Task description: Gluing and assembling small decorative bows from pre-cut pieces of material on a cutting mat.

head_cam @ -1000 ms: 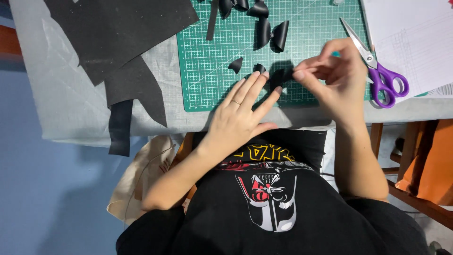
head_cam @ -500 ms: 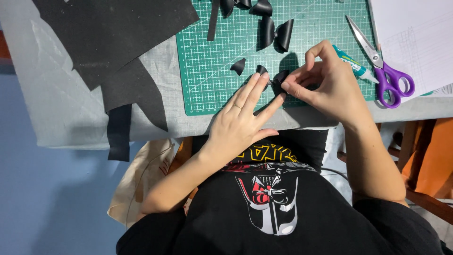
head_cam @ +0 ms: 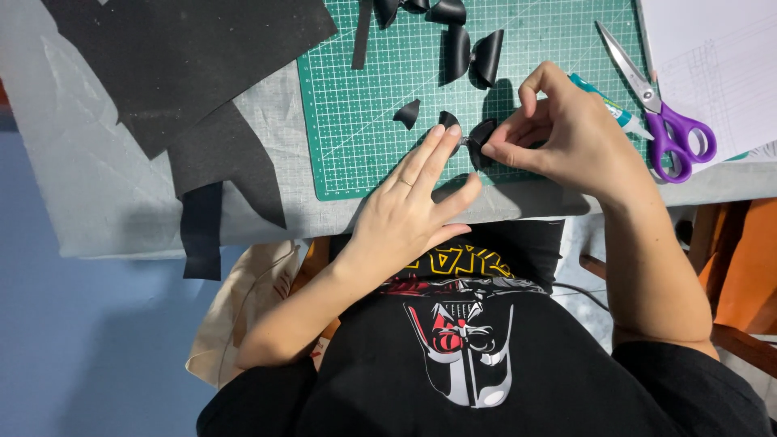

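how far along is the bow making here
Done, it seems: one finished black bow and more folded loops lie on the green cutting mat. In hand: the right hand pinches a small black piece while the left hand fingertips press it down. Left: a cut scrap and uncut black sheets.

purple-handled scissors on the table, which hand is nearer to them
Right. The right hand lies just left of the purple-handled scissors; the left hand is farther left, beyond it.
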